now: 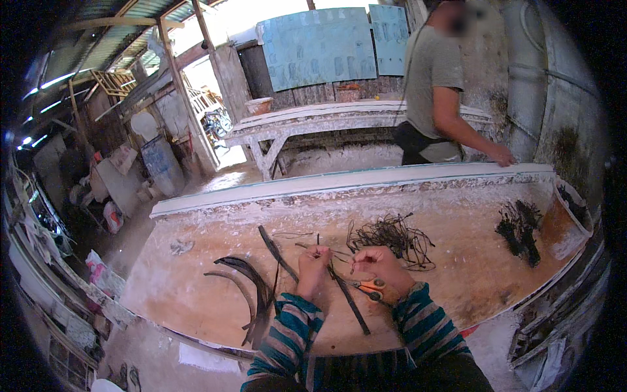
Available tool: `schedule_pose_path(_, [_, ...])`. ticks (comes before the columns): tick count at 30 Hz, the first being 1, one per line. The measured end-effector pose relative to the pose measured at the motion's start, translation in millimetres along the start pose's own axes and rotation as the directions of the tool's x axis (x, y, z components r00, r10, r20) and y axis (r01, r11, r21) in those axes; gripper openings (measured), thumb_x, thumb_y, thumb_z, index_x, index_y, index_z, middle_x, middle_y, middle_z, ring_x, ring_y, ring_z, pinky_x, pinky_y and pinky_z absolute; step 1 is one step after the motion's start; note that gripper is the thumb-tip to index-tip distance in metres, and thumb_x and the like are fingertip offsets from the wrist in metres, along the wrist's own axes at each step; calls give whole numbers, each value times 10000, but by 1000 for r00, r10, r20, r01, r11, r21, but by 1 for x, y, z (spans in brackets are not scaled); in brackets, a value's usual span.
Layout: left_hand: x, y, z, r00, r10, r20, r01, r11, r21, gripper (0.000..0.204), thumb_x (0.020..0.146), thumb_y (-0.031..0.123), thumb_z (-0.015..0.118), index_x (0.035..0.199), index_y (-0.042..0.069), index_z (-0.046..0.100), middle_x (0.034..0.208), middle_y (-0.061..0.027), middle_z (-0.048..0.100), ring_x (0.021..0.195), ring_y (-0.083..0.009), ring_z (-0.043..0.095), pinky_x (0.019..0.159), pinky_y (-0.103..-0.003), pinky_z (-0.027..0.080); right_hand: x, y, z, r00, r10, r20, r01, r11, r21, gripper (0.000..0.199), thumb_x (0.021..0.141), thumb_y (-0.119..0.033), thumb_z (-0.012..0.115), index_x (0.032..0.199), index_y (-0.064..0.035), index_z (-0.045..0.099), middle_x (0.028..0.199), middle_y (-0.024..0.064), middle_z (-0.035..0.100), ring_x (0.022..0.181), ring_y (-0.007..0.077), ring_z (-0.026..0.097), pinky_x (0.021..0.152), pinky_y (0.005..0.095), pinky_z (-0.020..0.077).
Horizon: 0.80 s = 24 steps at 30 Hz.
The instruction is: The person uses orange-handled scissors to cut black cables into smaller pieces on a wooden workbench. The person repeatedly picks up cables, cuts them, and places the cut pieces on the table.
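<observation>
1. A broad bench (196, 274), its top caked in white and tan residue, fills the middle of the scene, with a raised pale ledge along its far edge.
2. A second bench (313, 121), white and worn, stands farther back under blue sheets fixed to a timber wall.
3. Another person (434, 85) in a grey shirt stands at the far right, one hand resting on the near bench's far ledge.
4. An orange bucket (555, 225) sits at the right end of the bench, with a clump of short dark bundles (519, 232) just beside it on the left.
5. A loose tangle of dark wire (392, 238) lies on the bench just beyond the wearer's hands.
6. Curved dark strips (251, 287) lie near and left of the hands; a straight dark strip (349, 300) runs between the two striped sleeves.
7. The left hand (312, 264) is curled shut around a thin dark wire strand (318, 243) that stands up out of the fist.
8. The right hand (379, 264) is closed too, fingertips pinched together (what they pinch is too fine to make out), close to the left hand.
9. Orange-handled scissors (371, 287) lie on the bench beneath the right hand, touching or nearly touching the wrist.
</observation>
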<state>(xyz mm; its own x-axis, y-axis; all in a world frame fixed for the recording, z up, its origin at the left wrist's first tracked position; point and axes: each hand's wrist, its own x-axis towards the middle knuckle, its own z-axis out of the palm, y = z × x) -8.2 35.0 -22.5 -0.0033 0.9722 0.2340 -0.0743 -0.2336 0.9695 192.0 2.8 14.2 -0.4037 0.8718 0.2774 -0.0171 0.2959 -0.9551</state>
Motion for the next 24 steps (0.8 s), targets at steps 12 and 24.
schedule_pose_path(12, [-27, 8, 48, 816, 22, 578, -73, 995, 66, 161, 822, 114, 615, 737, 41, 501, 690, 29, 414, 660, -66, 426, 594, -224, 371, 14, 48, -23, 742, -227, -631, -13, 936, -352, 137, 744, 56, 562, 845, -31, 593, 647, -3, 569, 597, 45, 488, 549, 210, 394])
schedule_pose_path(24, [12, 0, 7, 996, 73, 54, -79, 990, 118, 92, 735, 46, 648, 729, 43, 557, 670, 24, 510, 614, -58, 463, 560, -208, 386, 9, 41, -1, 745, -331, -579, -11, 862, -507, 112, 727, -56, 663, 836, -46, 636, 841, 77, 556, 804, 162, 552, 624, 259, 430])
